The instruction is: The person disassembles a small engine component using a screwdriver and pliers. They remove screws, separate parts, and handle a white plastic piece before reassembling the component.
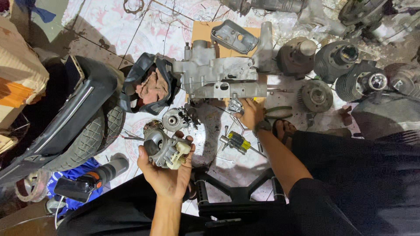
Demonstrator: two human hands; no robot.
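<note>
A tiled floor [175, 22] with a faded pink pattern, stained with oil and dirt, is being used as the work surface, and it is being crowded on every side by engine parts. A flat piece of cardboard [202, 31] is lying at the far middle under a large grey engine casing [218, 76].

A small grey carburettor [165, 149] is being gripped in the left hand [164, 172], near the middle of the scene; the fingers are being curled closed around its underside and the thumb is being pressed against its right side. The right hand [251, 112] is being stretched far out to the near edge of the engine casing, with its fingers bent over a small metal part there; whether anything is being gripped cannot be told. A wristwatch [261, 126] is being worn on that wrist.

A yellow-handled screwdriver [236, 142] and loose bolts are lying between the 2 hands. Green-handled pliers [276, 112] are lying just right of the right hand. A scooter wheel [94, 133] under a dark mudguard is being seen at the left, beside a black cover stuffed with a rag [151, 87]. 3 finned cylinders [345, 65] are lying at the far right. A black stool frame [238, 192] is standing at the near middle.
</note>
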